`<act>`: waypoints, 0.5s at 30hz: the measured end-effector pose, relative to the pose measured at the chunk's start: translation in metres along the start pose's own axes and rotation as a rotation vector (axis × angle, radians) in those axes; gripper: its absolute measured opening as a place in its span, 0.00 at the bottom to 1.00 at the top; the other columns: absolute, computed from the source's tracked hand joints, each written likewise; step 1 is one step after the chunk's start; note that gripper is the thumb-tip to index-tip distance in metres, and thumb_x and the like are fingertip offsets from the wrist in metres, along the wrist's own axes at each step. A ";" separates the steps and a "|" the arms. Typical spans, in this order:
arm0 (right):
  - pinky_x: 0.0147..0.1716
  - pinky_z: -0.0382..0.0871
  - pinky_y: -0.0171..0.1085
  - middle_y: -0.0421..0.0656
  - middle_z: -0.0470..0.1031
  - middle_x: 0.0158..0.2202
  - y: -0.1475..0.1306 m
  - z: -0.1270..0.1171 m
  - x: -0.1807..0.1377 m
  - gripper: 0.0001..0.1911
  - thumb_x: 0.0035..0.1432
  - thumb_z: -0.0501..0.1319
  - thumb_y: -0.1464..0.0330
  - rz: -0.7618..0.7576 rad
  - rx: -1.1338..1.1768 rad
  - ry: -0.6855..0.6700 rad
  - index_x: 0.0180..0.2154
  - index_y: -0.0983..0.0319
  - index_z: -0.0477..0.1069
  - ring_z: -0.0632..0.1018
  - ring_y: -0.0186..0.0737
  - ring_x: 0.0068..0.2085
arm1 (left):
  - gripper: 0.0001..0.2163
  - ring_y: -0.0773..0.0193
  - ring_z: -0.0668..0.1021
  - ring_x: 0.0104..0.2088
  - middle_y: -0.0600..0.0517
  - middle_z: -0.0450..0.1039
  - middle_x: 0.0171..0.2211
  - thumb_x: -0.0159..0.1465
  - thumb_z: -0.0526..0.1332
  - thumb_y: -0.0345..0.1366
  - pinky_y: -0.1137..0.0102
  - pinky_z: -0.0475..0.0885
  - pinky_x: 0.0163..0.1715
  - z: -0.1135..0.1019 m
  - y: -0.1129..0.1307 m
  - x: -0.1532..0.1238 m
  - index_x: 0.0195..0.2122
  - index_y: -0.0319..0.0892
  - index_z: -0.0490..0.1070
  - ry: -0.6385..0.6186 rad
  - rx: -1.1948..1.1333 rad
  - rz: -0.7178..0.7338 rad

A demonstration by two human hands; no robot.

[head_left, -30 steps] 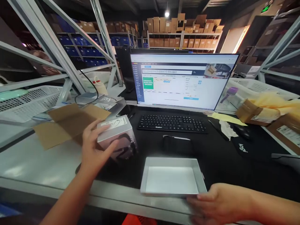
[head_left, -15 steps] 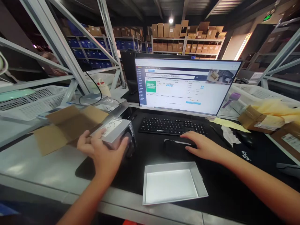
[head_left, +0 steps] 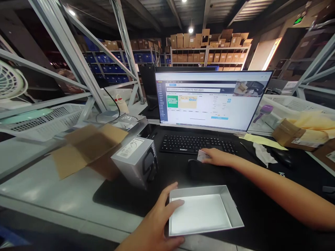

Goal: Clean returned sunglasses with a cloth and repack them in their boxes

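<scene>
My left hand (head_left: 157,223) grips the near left edge of a shallow grey box lid (head_left: 225,202) that lies open side up on the black desk mat. My right hand (head_left: 216,157) reaches to just in front of the black keyboard (head_left: 196,144) and pinches a small white card or label (head_left: 202,155) above a black object (head_left: 195,166) on the mat. A grey product box (head_left: 134,160) with a white label stands alone to the left, with no hand on it.
A monitor (head_left: 209,99) stands behind the keyboard. An open brown carton (head_left: 86,148) lies left of the grey box. White mesh baskets (head_left: 39,116) sit at the left; parcels (head_left: 288,132), yellow bags and a mouse (head_left: 281,157) lie at the right. Metal rack struts rise at both sides.
My left hand let go of the grey product box and moved right onto the lid's edge. My right hand stayed by the keyboard and now pinches a small white card.
</scene>
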State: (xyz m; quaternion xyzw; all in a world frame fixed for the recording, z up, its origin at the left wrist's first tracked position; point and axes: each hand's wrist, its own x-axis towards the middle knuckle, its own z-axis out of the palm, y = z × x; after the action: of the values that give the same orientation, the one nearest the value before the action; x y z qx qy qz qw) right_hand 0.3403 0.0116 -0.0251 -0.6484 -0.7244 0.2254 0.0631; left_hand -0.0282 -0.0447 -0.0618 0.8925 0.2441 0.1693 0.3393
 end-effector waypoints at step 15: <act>0.47 0.71 0.43 0.52 0.81 0.43 -0.022 -0.009 0.024 0.11 0.49 0.69 0.77 0.170 -0.175 0.092 0.37 0.63 0.79 0.79 0.56 0.48 | 0.39 0.42 0.68 0.63 0.43 0.47 0.69 0.43 0.78 0.32 0.56 0.73 0.57 -0.001 -0.008 0.017 0.56 0.51 0.65 -0.069 -0.012 0.002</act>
State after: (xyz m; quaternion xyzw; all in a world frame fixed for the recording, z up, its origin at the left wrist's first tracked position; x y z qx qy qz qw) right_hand 0.3196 0.0357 -0.0130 -0.7202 -0.6800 0.1360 0.0200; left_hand -0.0169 -0.0297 -0.0647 0.8960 0.2304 0.1400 0.3529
